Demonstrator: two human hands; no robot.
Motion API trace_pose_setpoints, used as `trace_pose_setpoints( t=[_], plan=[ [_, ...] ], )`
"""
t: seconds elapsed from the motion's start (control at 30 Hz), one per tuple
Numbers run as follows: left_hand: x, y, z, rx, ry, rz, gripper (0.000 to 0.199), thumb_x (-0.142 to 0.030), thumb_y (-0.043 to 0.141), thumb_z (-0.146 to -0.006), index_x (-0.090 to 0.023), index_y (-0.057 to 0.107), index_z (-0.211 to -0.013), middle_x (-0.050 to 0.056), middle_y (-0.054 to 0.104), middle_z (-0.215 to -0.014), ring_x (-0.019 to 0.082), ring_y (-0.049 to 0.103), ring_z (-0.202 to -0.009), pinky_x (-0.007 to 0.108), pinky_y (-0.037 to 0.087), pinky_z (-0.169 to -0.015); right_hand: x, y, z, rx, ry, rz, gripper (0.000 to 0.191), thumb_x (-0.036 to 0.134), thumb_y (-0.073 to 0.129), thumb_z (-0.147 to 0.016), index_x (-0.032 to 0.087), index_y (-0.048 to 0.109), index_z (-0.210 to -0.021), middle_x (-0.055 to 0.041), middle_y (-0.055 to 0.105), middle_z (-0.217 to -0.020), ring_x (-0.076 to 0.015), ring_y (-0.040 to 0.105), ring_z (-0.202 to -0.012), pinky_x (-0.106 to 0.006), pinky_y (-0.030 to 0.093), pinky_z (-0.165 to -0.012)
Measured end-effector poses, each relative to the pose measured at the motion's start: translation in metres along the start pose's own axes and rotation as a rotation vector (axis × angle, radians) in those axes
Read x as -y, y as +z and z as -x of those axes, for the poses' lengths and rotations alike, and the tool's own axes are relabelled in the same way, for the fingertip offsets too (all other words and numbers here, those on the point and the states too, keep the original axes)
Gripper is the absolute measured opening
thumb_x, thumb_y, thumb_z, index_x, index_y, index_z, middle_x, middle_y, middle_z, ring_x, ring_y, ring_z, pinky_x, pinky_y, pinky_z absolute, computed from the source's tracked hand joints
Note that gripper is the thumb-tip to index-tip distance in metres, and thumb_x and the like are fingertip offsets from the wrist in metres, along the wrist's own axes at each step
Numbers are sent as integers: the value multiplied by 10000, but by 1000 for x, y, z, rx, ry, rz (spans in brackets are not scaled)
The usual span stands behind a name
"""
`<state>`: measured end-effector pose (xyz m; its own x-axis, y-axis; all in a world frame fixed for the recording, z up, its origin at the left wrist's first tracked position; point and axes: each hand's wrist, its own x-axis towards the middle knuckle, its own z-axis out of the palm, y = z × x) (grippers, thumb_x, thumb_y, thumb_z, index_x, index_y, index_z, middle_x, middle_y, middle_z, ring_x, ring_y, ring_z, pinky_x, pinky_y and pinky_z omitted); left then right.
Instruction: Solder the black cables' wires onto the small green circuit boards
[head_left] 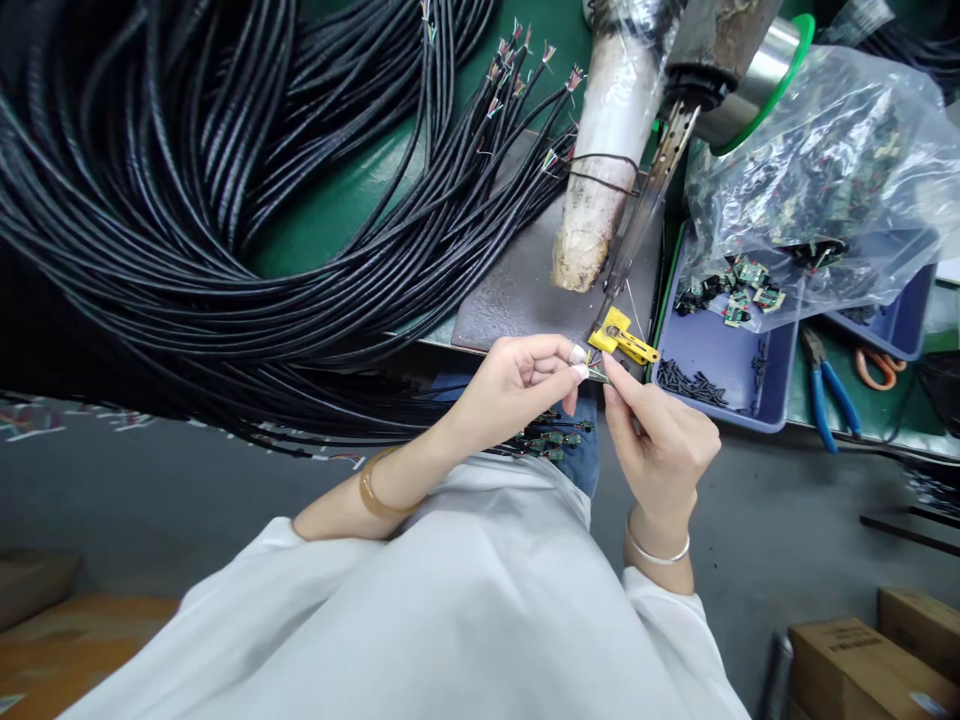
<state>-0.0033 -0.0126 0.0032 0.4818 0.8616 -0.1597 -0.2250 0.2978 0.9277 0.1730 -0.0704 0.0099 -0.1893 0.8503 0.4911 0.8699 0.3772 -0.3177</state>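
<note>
Pinched thin coloured wires (pixel 592 367) between thumb and fingertips of the left hand (pixel 517 385), at the near edge of the workbench (pixel 322 225), just below a yellow clip (pixel 612 330) and the tip of a soldering iron (pixel 646 218). Set the right hand (pixel 664 430) to the same wires, thumb and forefinger close together near the ends; could not tell a firm pinch there from a light touch. Ran, in all likelihood, the risk of a burn, with fingertips so near the iron and any slip upward as the cause. Risked as well a dropped or bent strand, given such fine wires and so small a hold, or a tug from the heavy sweep of black cables (pixel 337 250) to the left.

Contained, in the near blue tray (pixel 780 375), small dark pieces (pixel 694 385) in front and little green circuit boards (pixel 746 275) behind, partly under a bulging clear plastic bag (pixel 825 150); could not tell loose boards from bagged. Showed more boards through the plastic. Held, in a second blue tray (pixel 896 322) farther right, dark bits too small to name. Invited mixed or spilled parts with any knock to the bag.
</note>
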Motion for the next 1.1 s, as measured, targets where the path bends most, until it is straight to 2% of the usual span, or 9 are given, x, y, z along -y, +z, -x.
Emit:
trace_pose_setpoints(
  t=[0.27, 0.33, 0.43, 0.53, 0.7, 0.9, 1.03, 1.1],
  plan=[
    [-1, -1, -1, -25, -23, 5, 160, -278, 679, -881, -140, 604, -851, -32, 642, -593, 28, 455, -425, 157, 371, -446, -4, 2, 7, 49, -55, 73, 460, 187, 596, -961, 231, 572, -1419, 59, 519, -600, -91, 400, -536, -270, 329, -603],
    [-2, -1, -1, -41, -28, 1, 169, -286, 689, -871, -143, 601, -857, -30, 644, -595, 29, 445, -420, 160, 352, -430, -5, 1, 7, 64, -50, 55, 425, 191, 605, -957, 239, 607, -1379, 53, 536, -603, -92, 410, -535, -273, 333, -603],
    [-1, -2, -1, -61, -20, -11, 149, -260, 702, -848, -143, 610, -846, -31, 638, -600, 39, 489, -453, 158, 387, -454, -3, 0, 6, 39, 8, 8, 335, 215, 619, -950, 256, 679, -1277, 52, 558, -590, -88, 431, -514, -266, 356, -588],
    [3, -3, 0, -49, -8, -34, 113, -227, 685, -847, -138, 619, -822, -22, 641, -626, 56, 567, -526, 158, 456, -528, 1, 0, 3, -13, 61, -22, 368, 219, 627, -947, 271, 655, -1310, 59, 593, -595, -81, 443, -494, -253, 380, -577],
    [5, -2, 1, -36, 3, -38, 85, -206, 666, -853, -130, 628, -857, -15, 651, -654, 68, 612, -574, 170, 505, -593, 2, 1, 0, 32, 6, -30, 379, 189, 644, -937, 249, 647, -1311, 59, 579, -606, -82, 444, -512, -252, 378, -585],
    [1, -1, -1, -71, -17, -42, 73, -183, 654, -844, -122, 621, -821, -14, 647, -639, 57, 581, -552, 159, 469, -561, -2, 0, 4, 34, -24, -19, 384, 174, 636, -935, 233, 647, -1314, 50, 584, -629, -81, 439, -529, -262, 364, -589],
    [1, -1, 0, -85, -28, -20, 80, -192, 669, -833, -132, 618, -820, -34, 616, -617, 52, 544, -530, 159, 448, -539, -3, -2, 5, 70, 6, -82, 261, 182, 645, -931, 235, 718, -1176, 60, 549, -590, -74, 416, -506, -254, 359, -563],
    [1, -1, 0, -83, -31, -24, 96, -203, 685, -818, -130, 623, -817, -36, 603, -618, 50, 535, -528, 157, 443, -535, -2, -2, 5, 58, 44, -116, 213, 192, 658, -926, 246, 736, -1116, 59, 583, -599, -68, 433, -495, -240, 375, -550]
  ],
)
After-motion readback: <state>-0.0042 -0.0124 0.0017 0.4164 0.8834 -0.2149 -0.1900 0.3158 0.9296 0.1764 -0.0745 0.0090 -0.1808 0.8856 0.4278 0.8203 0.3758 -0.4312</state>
